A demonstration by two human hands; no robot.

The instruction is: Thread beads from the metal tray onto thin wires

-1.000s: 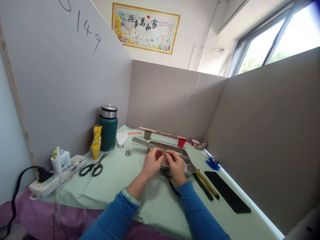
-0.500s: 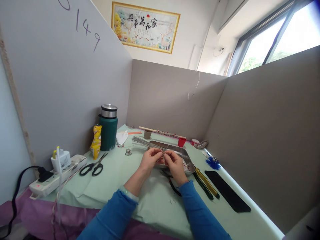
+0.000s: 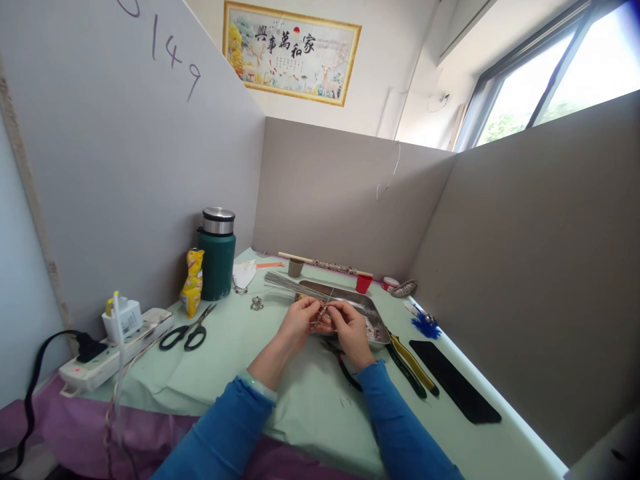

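Observation:
My left hand and my right hand meet at the near edge of a metal tray. Both are closed, fingertips pinching a small beaded wire piece between them. A thin wire end sticks up from it; its finer shape is partly covered by my fingers. Straight grey wires lie across the tray's back left rim. Small beads are in the tray, by my right hand. Dark-handled pliers lie on the cloth beneath my right wrist.
Black scissors, a power strip and a green flask are on the left. Yellow-and-green pliers and a black strip lie at right. Behind the tray are a red cup and a beaded stick.
My fingertips have shifted slightly on the beaded wire piece, and a wire end now shows pointing up above them. The things on the table stay where they were.

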